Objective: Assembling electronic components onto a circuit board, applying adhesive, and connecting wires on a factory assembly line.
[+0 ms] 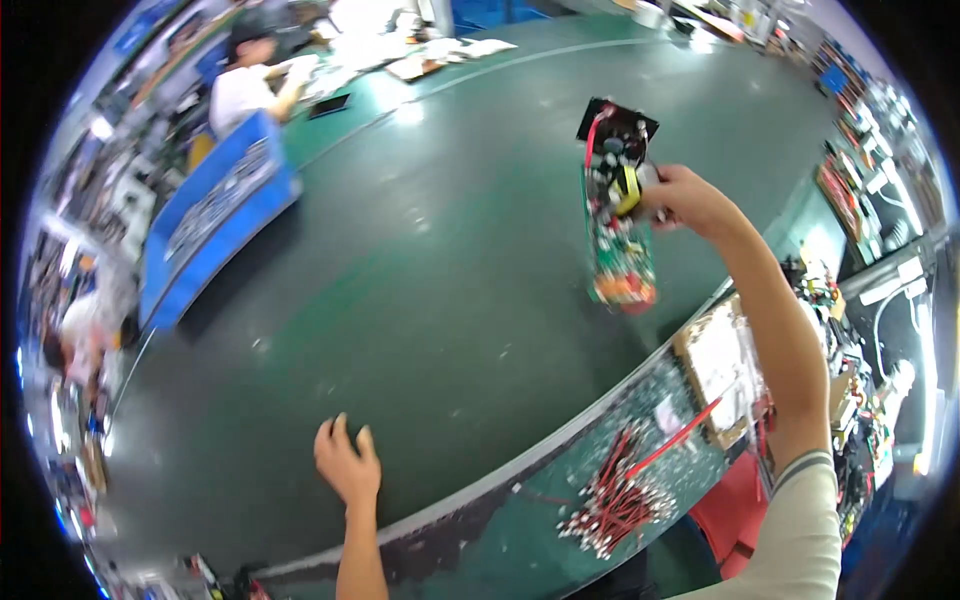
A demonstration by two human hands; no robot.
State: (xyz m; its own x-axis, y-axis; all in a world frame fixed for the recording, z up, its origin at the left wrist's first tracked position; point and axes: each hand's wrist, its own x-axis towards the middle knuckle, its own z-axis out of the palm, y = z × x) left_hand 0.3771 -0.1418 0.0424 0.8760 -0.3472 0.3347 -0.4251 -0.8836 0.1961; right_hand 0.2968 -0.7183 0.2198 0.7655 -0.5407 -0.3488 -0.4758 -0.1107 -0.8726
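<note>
My right hand (688,203) grips a green circuit board (622,245) by its right edge, with the arm stretched out to the far right of the dark green work surface. The board carries a yellow-wrapped coil, a red wire and a black plate (628,122) at its far end. Its near end is blurred. Whether the board touches the surface I cannot tell. My left hand (348,462) is over the near left part of the same surface, its fingers apart and nothing in them.
A bundle of red and black wires with white connectors (620,505) lies on the near bench ledge (510,535). Beside it is a bright white panel in a frame (718,365). A blue bin (215,225) stands at the left. Another person (245,80) sits at the far left.
</note>
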